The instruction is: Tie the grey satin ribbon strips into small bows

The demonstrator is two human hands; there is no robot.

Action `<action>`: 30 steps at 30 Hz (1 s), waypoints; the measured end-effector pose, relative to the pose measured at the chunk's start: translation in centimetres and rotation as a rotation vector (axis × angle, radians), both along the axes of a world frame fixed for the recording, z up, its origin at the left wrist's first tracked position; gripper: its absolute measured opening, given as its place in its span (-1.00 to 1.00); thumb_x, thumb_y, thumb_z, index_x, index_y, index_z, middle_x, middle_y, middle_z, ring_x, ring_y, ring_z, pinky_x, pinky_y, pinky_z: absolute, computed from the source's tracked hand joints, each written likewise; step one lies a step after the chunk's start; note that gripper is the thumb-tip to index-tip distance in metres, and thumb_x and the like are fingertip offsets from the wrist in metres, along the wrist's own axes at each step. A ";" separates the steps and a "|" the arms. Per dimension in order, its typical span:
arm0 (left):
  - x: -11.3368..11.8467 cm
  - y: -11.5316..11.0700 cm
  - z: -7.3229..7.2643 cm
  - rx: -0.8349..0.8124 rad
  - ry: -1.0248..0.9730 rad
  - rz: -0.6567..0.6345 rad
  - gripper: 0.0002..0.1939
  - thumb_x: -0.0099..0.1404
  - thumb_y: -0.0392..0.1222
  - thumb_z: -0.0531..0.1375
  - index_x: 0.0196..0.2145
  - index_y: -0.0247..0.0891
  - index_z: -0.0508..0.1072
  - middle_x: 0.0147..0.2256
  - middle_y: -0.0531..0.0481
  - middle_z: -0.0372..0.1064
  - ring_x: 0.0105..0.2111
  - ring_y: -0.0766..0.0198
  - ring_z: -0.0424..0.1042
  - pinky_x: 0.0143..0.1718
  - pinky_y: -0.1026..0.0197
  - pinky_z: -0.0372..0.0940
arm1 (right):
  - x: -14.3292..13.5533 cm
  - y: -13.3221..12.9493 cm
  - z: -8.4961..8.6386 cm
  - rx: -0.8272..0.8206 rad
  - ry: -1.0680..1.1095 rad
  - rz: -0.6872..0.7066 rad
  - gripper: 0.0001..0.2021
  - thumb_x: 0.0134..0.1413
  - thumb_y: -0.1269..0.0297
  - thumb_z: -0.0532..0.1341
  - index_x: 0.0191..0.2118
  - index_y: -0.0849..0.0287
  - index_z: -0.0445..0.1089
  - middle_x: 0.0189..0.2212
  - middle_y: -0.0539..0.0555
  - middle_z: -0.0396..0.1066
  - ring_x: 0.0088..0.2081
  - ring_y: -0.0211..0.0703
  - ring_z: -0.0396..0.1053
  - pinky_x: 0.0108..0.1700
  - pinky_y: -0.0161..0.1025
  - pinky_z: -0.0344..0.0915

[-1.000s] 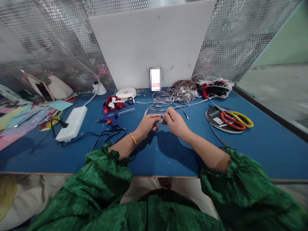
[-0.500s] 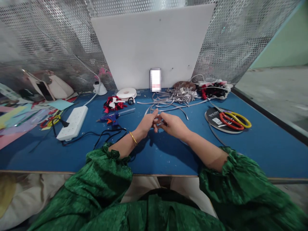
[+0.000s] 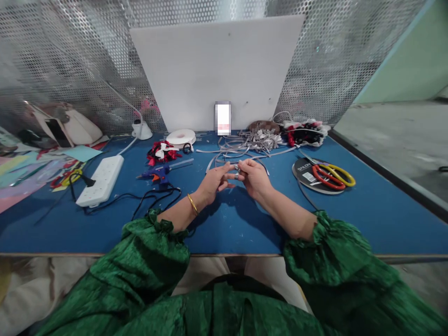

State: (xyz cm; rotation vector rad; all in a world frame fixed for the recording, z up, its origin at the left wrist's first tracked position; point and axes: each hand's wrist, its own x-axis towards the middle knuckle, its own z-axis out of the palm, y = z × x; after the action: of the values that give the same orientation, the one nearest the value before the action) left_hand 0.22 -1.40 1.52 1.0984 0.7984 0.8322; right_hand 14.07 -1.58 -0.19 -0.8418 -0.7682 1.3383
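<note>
Both hands meet over the blue table (image 3: 231, 233), with a small silvery-grey piece (image 3: 237, 171) between their fingertips; it looks like ribbon, but its shape is too small to tell. My left hand (image 3: 215, 181), below a gold bangle, pinches its left side with thumb and index finger, the other fingers loosely bent. My right hand (image 3: 256, 178) closes its fingertips on the other side. Just behind the hands lie loose grey ribbon strips (image 3: 227, 151) and a heap of cut grey ribbon pieces (image 3: 264, 140).
On the left are a blue glue gun (image 3: 156, 174), a power strip (image 3: 101, 181), red and white bows (image 3: 161, 151) and a white ribbon roll (image 3: 181, 137). Scissors (image 3: 329, 176) rest on a black spool (image 3: 308, 177) at right. A phone (image 3: 223, 119) leans against a white board (image 3: 213, 65).
The hands have drawn slightly apart and the silvery-grey piece shows more between them. My left fingers have stretched out somewhat. The whole view has shifted a little.
</note>
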 end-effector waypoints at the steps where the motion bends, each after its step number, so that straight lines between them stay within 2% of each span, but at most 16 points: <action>1: 0.1 -0.1 -0.1 -0.017 -0.035 0.007 -0.59 0.32 0.06 0.12 -0.08 -0.33 0.47 -0.36 -0.09 0.55 -0.79 0.62 -0.08 -0.28 0.23 0.41 | 0.0 0.0 0.1 -0.006 0.018 0.008 -0.58 -0.20 0.15 0.44 -0.60 0.15 0.15 -0.73 -0.16 0.10 -0.68 -0.43 0.06 -0.62 -0.41 0.03; 7: 0.2 -0.2 -0.9 -0.224 -0.330 -0.013 -0.74 0.36 -0.10 0.10 -0.10 -0.27 0.46 -0.36 0.02 0.52 -0.79 0.64 -0.08 -0.25 0.27 0.43 | 0.2 -0.5 0.6 -0.056 0.063 0.088 -0.62 -0.24 0.12 0.46 -0.53 0.16 0.24 -0.69 -0.13 0.22 -0.64 -0.40 0.16 -0.58 -0.42 0.11; 11: 0.1 -0.1 -1.1 -0.337 -0.460 -0.010 -0.75 0.40 -0.16 0.04 -0.20 -0.27 0.49 -0.40 0.06 0.53 -0.79 0.62 -0.19 -0.28 0.31 0.42 | 0.1 -0.8 0.7 0.010 0.056 0.162 -0.63 -0.21 0.10 0.44 -0.49 0.16 0.25 -0.72 -0.18 0.12 -0.66 -0.44 -0.03 -0.58 -0.41 0.04; 14: 0.0 0.1 -1.0 -0.366 -0.465 -0.016 -0.71 0.41 -0.12 0.03 -0.27 -0.28 0.51 -0.42 0.06 0.53 -0.78 0.59 -0.25 -0.30 0.31 0.42 | 0.3 -1.0 0.9 0.030 0.036 0.189 -0.58 -0.19 0.05 0.42 -0.52 0.14 0.17 -0.73 -0.21 -0.01 -0.66 -0.42 -0.07 -0.57 -0.39 0.01; 16: -0.2 0.2 -1.0 -0.380 -0.431 -0.045 -0.68 0.39 -0.05 0.05 -0.33 -0.29 0.50 -0.43 0.05 0.52 -0.78 0.59 -0.23 -0.28 0.27 0.43 | 0.4 -1.0 1.0 0.025 0.001 0.175 -0.55 -0.19 0.03 0.42 -0.54 0.13 0.13 -0.74 -0.22 -0.04 -0.66 -0.42 -0.06 -0.56 -0.38 0.02; 19: -0.4 0.5 -1.1 -0.419 -0.360 -0.105 -0.65 0.32 0.04 0.13 -0.44 -0.31 0.44 -0.47 0.06 0.46 -0.77 0.58 -0.13 -0.28 0.18 0.44 | 0.5 -1.1 1.2 0.052 -0.100 0.139 -0.57 -0.18 0.01 0.40 -0.54 0.13 0.16 -0.73 -0.19 0.05 -0.65 -0.40 0.01 -0.54 -0.36 0.04; 21: -0.5 0.6 -1.1 -0.433 -0.298 -0.138 -0.69 0.27 0.00 0.19 -0.47 -0.31 0.40 -0.52 0.09 0.39 -0.76 0.57 -0.05 -0.31 0.18 0.43 | 0.6 -1.0 1.2 0.097 -0.202 0.116 -0.59 -0.17 0.01 0.39 -0.56 0.15 0.19 -0.72 -0.16 0.12 -0.64 -0.39 0.08 -0.54 -0.36 0.04; 23: -0.4 0.6 -1.1 -0.398 -0.228 -0.152 -0.75 0.24 -0.08 0.22 -0.47 -0.32 0.40 -0.54 0.12 0.34 -0.74 0.57 0.00 -0.33 0.21 0.42 | 0.5 -1.0 1.2 0.125 -0.269 0.092 -0.60 -0.18 0.03 0.40 -0.58 0.16 0.20 -0.73 -0.15 0.15 -0.65 -0.40 0.09 -0.55 -0.36 0.03; 26: -0.2 0.3 -0.9 -0.242 -0.166 -0.156 -0.81 0.20 -0.16 0.24 -0.46 -0.33 0.38 -0.52 0.14 0.32 -0.72 0.58 0.05 -0.30 0.22 0.41 | 0.5 -1.0 1.1 0.079 -0.217 0.072 -0.60 -0.18 0.06 0.40 -0.59 0.15 0.19 -0.76 -0.16 0.11 -0.67 -0.39 0.10 -0.57 -0.36 0.02; 30: 0.0 0.1 -0.9 -0.054 -0.118 -0.066 -0.78 0.16 -0.14 0.28 -0.44 -0.31 0.34 -0.44 0.10 0.41 -0.67 0.55 0.17 -0.31 0.23 0.38 | 0.5 -0.8 1.0 -0.011 -0.129 0.097 -0.62 -0.16 0.07 0.38 -0.56 0.14 0.17 -0.77 -0.17 0.09 -0.66 -0.35 0.17 -0.56 -0.36 0.03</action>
State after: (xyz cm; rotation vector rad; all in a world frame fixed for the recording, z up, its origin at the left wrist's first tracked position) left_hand 0.22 -1.29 0.66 1.0130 0.6790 0.8078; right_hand 14.61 -2.37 0.86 -0.9167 -0.9131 1.3849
